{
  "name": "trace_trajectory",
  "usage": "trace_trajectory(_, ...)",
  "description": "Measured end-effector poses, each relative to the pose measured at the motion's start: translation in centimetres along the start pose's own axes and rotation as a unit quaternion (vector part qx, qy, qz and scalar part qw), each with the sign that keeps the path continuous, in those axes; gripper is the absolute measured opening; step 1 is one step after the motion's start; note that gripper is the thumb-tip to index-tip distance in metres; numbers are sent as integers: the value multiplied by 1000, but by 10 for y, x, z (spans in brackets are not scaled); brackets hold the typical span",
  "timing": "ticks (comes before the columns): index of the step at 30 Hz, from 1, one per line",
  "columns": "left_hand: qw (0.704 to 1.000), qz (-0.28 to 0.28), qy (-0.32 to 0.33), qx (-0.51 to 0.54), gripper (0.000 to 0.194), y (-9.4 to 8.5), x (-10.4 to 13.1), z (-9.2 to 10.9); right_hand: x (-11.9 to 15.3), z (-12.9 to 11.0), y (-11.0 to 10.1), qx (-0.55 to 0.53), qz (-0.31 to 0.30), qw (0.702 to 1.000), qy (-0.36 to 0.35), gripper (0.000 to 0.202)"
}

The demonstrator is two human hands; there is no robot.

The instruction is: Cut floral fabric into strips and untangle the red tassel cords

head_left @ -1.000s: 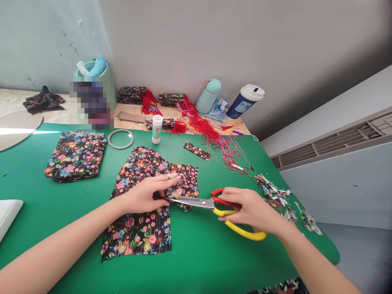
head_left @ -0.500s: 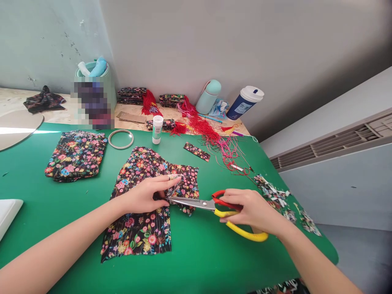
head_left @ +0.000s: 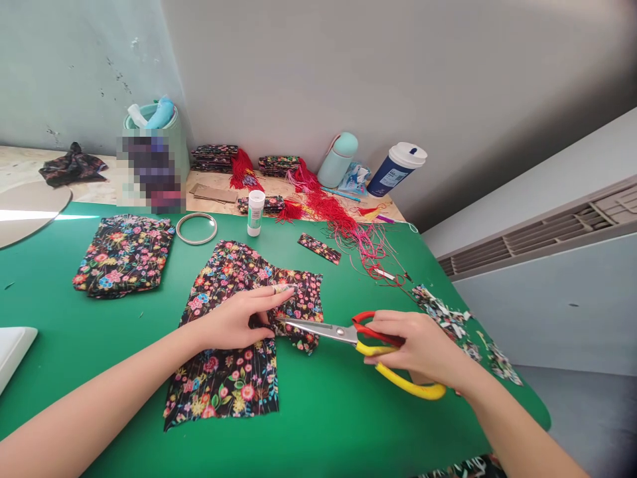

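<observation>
A piece of black floral cloth lies on the green mat, with a cut running into it from the right. My left hand rests on the cloth, its fingers and thumb apart around the cut and pressing the fabric down. My right hand is wrapped round the red and yellow handles of the scissors. The blades point left, nearly closed, their tips at the cloth by my left thumb. Whether fabric lies between the blades is too small to tell.
Folded floral cloth, a metal ring and a glue stick lie beyond my left hand. Red tassels, a bottle and a cup stand or lie at the back. Fabric scraps are at right.
My right hand and the scissors have moved slightly to the right, drawing the blades back a little from my left thumb. My left hand has stayed on the cloth.
</observation>
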State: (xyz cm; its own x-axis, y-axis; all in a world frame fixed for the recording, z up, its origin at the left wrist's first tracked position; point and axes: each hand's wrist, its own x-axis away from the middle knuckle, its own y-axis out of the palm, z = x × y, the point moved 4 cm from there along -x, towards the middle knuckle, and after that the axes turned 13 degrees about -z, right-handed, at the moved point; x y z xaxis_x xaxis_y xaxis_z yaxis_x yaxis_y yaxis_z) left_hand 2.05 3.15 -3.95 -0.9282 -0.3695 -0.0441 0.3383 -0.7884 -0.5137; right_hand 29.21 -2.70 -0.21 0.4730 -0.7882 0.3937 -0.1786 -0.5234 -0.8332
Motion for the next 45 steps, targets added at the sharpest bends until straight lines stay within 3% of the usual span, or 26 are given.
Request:
trace_trajectory(7, 1000, 8, -17, -20, 81, -1, 0, 2, 45, 26, 4, -72, 136, 981, 120, 32)
trace_trajectory(12, 998, 22, -25, -49, 78, 0, 0, 1, 86, 59, 23, -118, 257, 908, 309, 32)
trace_trajectory(16, 998, 19, -37, -47, 76, 0, 0, 1, 106, 76, 28, -89, 261, 868, 412, 34)
trace_trajectory(20, 998, 18, -43, -44, 74, 1, -1, 1, 105, 76, 25, -43, 253, 865, 430, 32)
trace_trajectory(26, 998, 26, -34, -48, 72, 0, 0, 0, 100, 89, 40, -111, 267, 846, 447, 42)
trace_trajectory(29, 998, 27, -27, -55, 70, 0, -1, 1, 97, 87, 45, -39, 234, 869, 435, 47)
trace_trajectory(32, 997, 19, -25, -66, 62, 0, -1, 5, 88, 54, 35, 105, 320, 854, 396, 57)
trace_trajectory(33, 997, 15, -24, -71, 59, 0, -1, 7, 80, 38, 31, 95, 354, 858, 360, 57)
trace_trajectory(35, 996, 12, -19, -88, 58, 1, -1, 10, 52, 3, 24, -16, 359, 900, 246, 48)
trace_trajectory(39, 993, 23, -9, -116, 60, 4, 0, 14, -26, -66, 9, -141, 201, 969, 37, 38)
trace_trajectory(42, 993, 39, -19, -113, 58, 6, 3, 12, -75, -89, 1, -175, 132, 974, -48, 49)
trace_trajectory(45, 991, 59, -33, -113, 57, 6, 5, 10, -104, -85, 2, -269, 110, 951, -103, 47)
